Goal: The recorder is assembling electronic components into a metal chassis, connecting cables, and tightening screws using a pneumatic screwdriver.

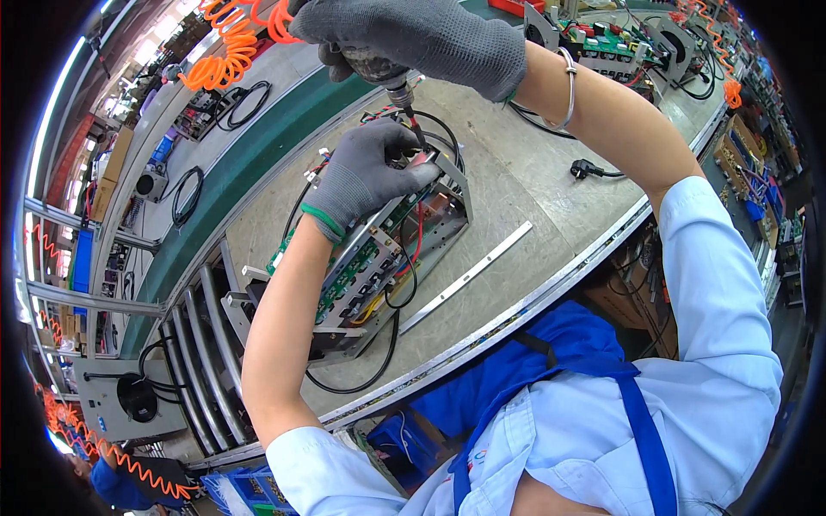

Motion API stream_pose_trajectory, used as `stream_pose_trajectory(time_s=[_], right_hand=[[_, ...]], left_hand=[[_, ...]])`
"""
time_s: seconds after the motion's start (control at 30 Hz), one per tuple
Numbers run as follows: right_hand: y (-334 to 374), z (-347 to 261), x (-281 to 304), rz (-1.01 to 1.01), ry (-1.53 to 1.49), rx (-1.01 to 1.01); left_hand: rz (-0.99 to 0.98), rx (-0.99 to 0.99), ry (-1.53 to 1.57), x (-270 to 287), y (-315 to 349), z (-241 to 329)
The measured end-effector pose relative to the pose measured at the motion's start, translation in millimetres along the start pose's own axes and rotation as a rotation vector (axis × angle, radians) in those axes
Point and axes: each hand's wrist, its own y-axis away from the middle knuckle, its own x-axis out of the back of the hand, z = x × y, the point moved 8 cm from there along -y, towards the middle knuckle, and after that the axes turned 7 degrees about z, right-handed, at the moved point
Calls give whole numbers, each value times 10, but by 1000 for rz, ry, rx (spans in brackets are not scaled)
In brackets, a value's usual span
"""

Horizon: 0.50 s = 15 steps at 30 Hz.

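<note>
My right hand (pixel 422 39), in a grey glove, is wrapped around a power screwdriver (pixel 399 93) held bit-down at the top of the view. Its bit reaches the upper corner of an open electronic unit (pixel 370 284) with a metal frame, green circuit boards and red, yellow and black wires. My left hand (pixel 366 172), gloved in grey with a green cuff, rests on that end of the unit. Its fingers and thumb close in around the bit tip by the frame; whatever lies between them is hidden.
A flat metal strip (pixel 469 277) lies on the workbench right of the unit. Farther right is a black plug (pixel 585 169) on a cable. Metal rollers (pixel 211 344) stand at left, and another open unit (pixel 615 52) sits at back right. Orange coiled hoses (pixel 225 52) hang at upper left.
</note>
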Motion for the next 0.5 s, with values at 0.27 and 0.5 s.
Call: stream_pose_trajectory(time_s=[0.27, 0.5], right_hand=[[-45, 34, -7, -17, -164, 14], [-278, 67, 77, -124, -167, -177]], left_hand=[[45, 12, -11, 15, 3, -53], [182, 7, -56, 295, -139, -249]])
